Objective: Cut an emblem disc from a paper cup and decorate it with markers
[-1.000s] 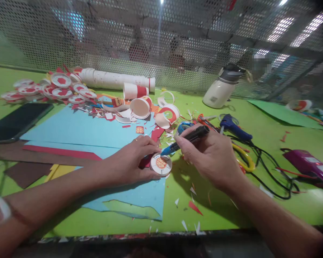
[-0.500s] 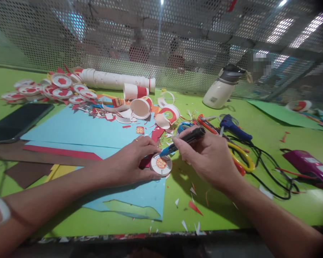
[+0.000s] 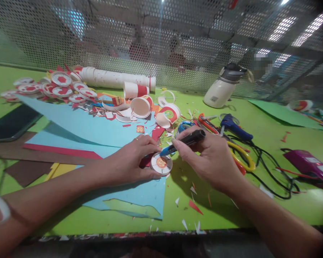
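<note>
Between the thumb and fingers of my left hand [image 3: 136,157] is a small round white paper cup base [image 3: 165,168] with an orange printed design on its face. It rests near the edge of a light blue sheet [image 3: 140,193]. My right hand [image 3: 208,157] grips a marker pen [image 3: 184,142] with a black and blue barrel, its tip touching the upper rim of the cup base. Dark red paper shows partly behind my left fingers. A small square orange printed piece [image 3: 140,129] lies just beyond that hand.
Cut paper cups [image 3: 141,106] and a long stack of cups [image 3: 115,79] lie behind. Decorated red-and-white discs [image 3: 61,79] are piled left, near a phone [image 3: 13,123]. To the right are a blue glue gun [image 3: 237,128], scissors [image 3: 243,157], a purple device [image 3: 308,166] and a white bottle [image 3: 222,89].
The far left corner of the upper blue sheet has lifted off the table and now covers part of the phone. Both hands, the marker and the cup base hardly move.
</note>
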Demonstrator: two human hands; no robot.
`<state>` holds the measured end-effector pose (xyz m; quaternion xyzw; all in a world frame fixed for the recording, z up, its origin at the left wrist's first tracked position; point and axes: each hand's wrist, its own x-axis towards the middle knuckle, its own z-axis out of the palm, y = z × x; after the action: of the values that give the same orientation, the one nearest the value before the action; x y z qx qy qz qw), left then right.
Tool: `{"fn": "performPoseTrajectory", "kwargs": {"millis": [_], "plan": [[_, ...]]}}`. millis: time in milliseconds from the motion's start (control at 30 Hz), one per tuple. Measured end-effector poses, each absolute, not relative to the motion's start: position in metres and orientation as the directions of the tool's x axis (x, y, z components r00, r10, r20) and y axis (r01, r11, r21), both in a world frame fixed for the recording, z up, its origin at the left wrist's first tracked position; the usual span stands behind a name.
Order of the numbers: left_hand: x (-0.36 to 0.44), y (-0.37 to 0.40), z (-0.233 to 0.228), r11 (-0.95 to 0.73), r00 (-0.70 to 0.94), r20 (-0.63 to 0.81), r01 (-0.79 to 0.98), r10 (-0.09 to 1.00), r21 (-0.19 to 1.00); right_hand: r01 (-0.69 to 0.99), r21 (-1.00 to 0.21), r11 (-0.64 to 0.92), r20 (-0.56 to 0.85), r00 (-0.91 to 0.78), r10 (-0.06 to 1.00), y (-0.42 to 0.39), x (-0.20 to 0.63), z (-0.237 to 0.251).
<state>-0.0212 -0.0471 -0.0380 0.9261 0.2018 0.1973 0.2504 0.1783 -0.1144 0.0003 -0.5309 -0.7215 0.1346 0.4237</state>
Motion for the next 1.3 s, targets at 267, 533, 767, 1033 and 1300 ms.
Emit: {"fn": "performPoseTrajectory", "kwargs": {"millis": [267, 533, 767, 1033, 1300], "plan": [[-0.019, -0.047, -0.036, -0.788, 0.847, 0.233, 0.297, 0.478, 0.538, 0.67, -0.573, 0.471, 0.489, -0.182, 0.853, -0.122, 0.179, 0.005], [-0.019, -0.048, -0.034, -0.778, 0.84, 0.24, 0.291, 0.486, 0.557, 0.693, -0.562, 0.452, 0.526, -0.122, 0.842, -0.122, 0.176, 0.004], [-0.019, -0.047, -0.038, -0.779, 0.836, 0.264, 0.269, 0.481, 0.566, 0.72, -0.585, 0.373, 0.629, 0.113, 0.769, -0.124, 0.176, 0.012], [-0.021, -0.048, -0.039, -0.762, 0.805, 0.251, 0.335, 0.537, 0.554, 0.598, -0.712, 0.368, 0.558, 0.162, 0.814, -0.119, 0.179, 0.009], [-0.02, -0.055, -0.029, -0.644, 0.751, 0.115, 0.464, 0.651, 0.609, 0.54, -0.776, 0.327, 0.471, 0.151, 0.869, -0.113, 0.183, 0.005]]}}
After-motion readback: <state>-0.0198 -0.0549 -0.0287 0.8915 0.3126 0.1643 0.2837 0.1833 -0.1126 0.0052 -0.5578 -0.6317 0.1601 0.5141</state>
